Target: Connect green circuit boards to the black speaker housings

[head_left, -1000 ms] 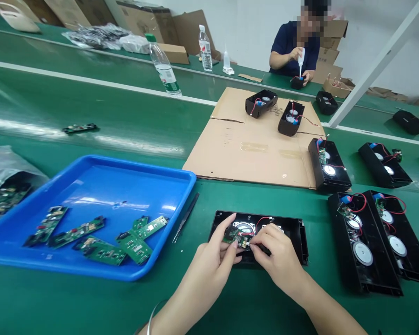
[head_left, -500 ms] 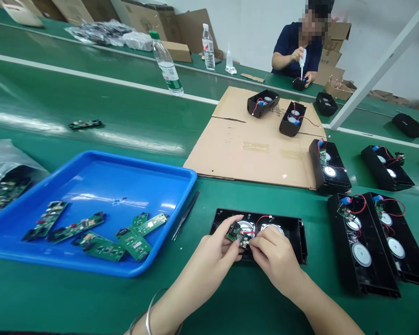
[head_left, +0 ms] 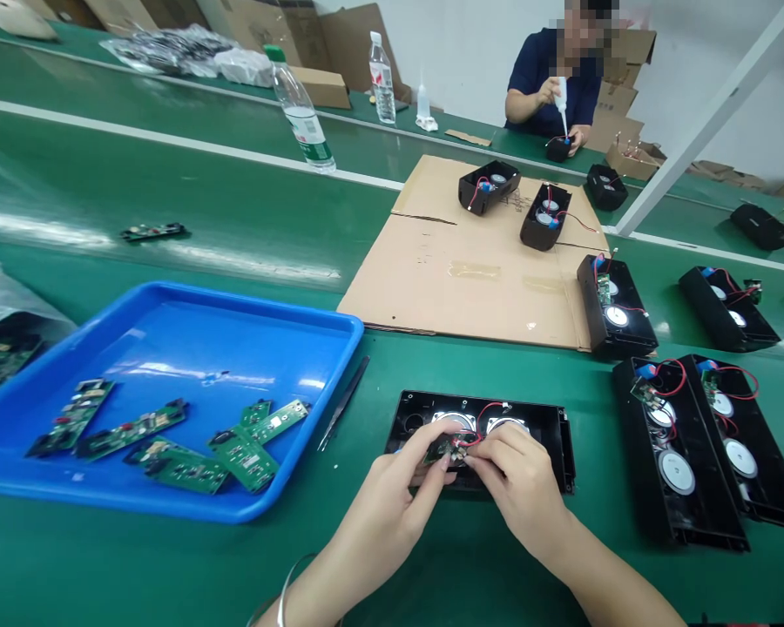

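Note:
A black speaker housing (head_left: 542, 435) with two round speakers lies flat on the green table in front of me. Over its left part, my left hand (head_left: 402, 479) pinches a small green circuit board (head_left: 439, 448) between thumb and fingers. My right hand (head_left: 521, 475) is closed at the board's right edge, with its fingertips on the end of a red wire (head_left: 480, 425). The wire's tip is hidden by the fingers. Both hands nearly touch at the board.
A blue tray (head_left: 235, 305) with several circuit boards is at the left, with tweezers (head_left: 343, 402) beside it. Several black housings (head_left: 679, 461) stand at the right. Behind are a cardboard sheet (head_left: 431, 261), bottles (head_left: 300, 113) and a person (head_left: 536, 78) holding a white bottle.
The board in my left hand has tilted flatter, and my fingertips have shifted slightly around it. The camera view has moved a little.

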{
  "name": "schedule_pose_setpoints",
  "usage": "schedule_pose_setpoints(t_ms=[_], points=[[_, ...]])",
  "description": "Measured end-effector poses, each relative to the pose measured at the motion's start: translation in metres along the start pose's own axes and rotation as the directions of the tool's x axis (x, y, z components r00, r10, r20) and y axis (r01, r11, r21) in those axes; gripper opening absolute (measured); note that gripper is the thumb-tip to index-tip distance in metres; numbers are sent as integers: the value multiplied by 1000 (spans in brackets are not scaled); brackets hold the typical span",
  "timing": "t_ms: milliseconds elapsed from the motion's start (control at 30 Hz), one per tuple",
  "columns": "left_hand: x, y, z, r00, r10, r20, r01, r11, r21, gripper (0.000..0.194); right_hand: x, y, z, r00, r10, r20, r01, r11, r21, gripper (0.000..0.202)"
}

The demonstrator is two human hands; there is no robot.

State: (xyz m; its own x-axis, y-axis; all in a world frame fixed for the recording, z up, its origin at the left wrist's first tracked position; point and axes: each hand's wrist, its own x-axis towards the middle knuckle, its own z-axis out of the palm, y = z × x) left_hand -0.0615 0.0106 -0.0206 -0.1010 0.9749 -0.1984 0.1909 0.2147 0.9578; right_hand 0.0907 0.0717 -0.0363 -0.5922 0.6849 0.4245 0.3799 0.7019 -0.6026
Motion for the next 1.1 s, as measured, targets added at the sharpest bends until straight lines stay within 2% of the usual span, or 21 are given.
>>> schedule_pose_setpoints(t_ms=[267,367,433,500,600,667,767,867,967,1033,1100], points=[[-1,5,3,999,46,16,-47,998,44,26,-2,-1,5,997,69,-27,-71,990,-119,29],[-1,7,1,998,9,63,-18,989,146,30,3,1,-1,991,108,78,-97,987,-126,23],[-1,7,-1,999,-31,43,24,988,155,32,11,3,-10,981,103,166,-87,991,-99,13],[-2,7,-4,997,-75,-28,77,993,95,35,19,8,-21,984,66,168,-41,988,-147,6],[-2,7,-6,983,-160,-90,161,987,7,39,29,20,-31,990,8,139,49,913,-404,23],[-2,8,-6,978,-189,-91,188,982,-23,40,33,30,-31,978,-18,209,129,836,-534,20],[-2,9,-4,978,-188,-95,185,982,-34,39,32,37,-29,957,-109,269,252,771,-585,14],[-2,8,-2,979,-166,-122,167,986,-2,37,27,32,-32,959,-210,191,280,801,-529,18],[-1,8,0,978,-126,-166,133,991,31,33,20,18,-39,981,-150,121,179,943,-282,17],[0,9,2,980,-82,-181,93,994,54,31,15,9,-42,980,-45,191,51,998,-30,15],[1,10,4,985,-35,-171,51,995,90,30,11,5,-41,950,53,309,-93,988,119,13]])
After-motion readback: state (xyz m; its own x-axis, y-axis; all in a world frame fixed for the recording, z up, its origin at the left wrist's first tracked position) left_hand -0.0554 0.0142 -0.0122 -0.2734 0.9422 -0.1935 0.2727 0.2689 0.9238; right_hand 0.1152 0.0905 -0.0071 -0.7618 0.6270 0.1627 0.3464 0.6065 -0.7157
